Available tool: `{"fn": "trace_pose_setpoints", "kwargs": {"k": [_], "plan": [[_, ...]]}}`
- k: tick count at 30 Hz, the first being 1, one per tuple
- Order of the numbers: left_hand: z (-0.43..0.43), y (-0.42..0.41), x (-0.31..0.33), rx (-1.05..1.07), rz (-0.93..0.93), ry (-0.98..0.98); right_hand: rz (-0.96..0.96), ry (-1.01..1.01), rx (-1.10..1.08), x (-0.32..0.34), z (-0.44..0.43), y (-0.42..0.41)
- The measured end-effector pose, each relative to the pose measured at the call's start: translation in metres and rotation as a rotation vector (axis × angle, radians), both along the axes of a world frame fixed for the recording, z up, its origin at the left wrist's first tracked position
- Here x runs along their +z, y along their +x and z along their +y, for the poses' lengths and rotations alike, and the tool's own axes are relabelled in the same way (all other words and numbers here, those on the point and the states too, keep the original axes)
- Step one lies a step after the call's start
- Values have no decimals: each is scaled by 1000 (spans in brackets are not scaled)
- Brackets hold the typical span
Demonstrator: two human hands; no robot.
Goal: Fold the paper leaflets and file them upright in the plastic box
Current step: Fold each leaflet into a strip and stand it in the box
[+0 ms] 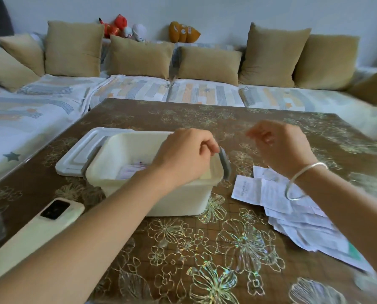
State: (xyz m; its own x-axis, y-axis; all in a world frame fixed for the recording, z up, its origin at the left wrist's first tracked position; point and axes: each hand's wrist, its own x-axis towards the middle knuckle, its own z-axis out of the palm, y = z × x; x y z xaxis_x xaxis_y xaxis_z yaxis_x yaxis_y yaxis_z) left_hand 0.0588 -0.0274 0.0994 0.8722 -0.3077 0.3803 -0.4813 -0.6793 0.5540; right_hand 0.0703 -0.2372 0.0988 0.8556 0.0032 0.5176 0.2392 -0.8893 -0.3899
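Your left hand (183,159): fingers curled at box (139,200) right rim, by grey latch (224,163); grip cannot be told. Your right hand (279,148): blurred, fingers loosely curled, holding nothing. Leaflets (292,216): piled on tabletop (183,255), right of box.

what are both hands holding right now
Left hand: fingers curled over the plastic box by its grey latch; grip cannot be told.
Right hand: loosely curled, blurred, holding nothing.

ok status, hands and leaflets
Left hand curled at grey latch of plastic box, grip unclear; right hand raised, looks empty. Paper inside box; loose leaflets piled to its right. Way clear.
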Motion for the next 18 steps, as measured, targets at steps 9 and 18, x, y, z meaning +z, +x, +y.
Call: {"fn": "trace_pose_setpoints", "kwargs": {"k": [9, 18], "plan": [[-74, -54, -48, -214, -153, 184, 587, -391, -65, -118, -74, -82], [-72, -80, -122, -170, 64, 336, 238, -297, 64, -127, -58, -108]]}}
